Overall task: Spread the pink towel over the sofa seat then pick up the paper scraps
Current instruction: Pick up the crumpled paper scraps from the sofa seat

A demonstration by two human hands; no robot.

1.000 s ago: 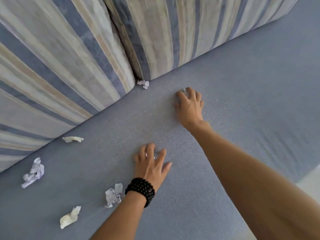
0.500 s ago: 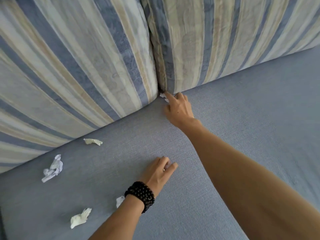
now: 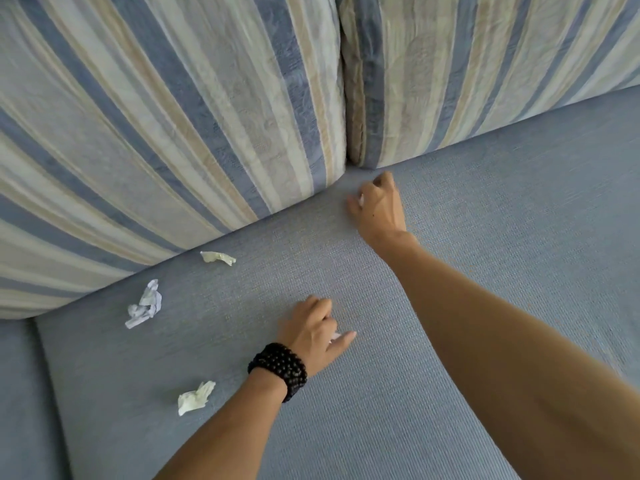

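Both hands fisted on paper bits, left hand (image 3: 311, 329); right hand (image 3: 379, 207); three paper scraps (image 3: 144, 304) loose on blue seat (image 3: 450, 427)

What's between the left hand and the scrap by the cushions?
Nothing: bare blue seat runs from the left hand up to the cream scrap at the cushions' foot. The head view shows the whole stretch.

Scraps (image 3: 144, 304) on seat (image 3: 450, 341) — before cushions (image 3: 173, 116)

Three crumpled paper scraps loose on blue sofa seat (image 3: 450, 341): pale yellowish scrap (image 3: 218, 257) near the cushion base, white-bluish scrap (image 3: 144, 304) further left, cream scrap (image 3: 195, 398) nearest the front. Bits of white paper show inside both curled hands.
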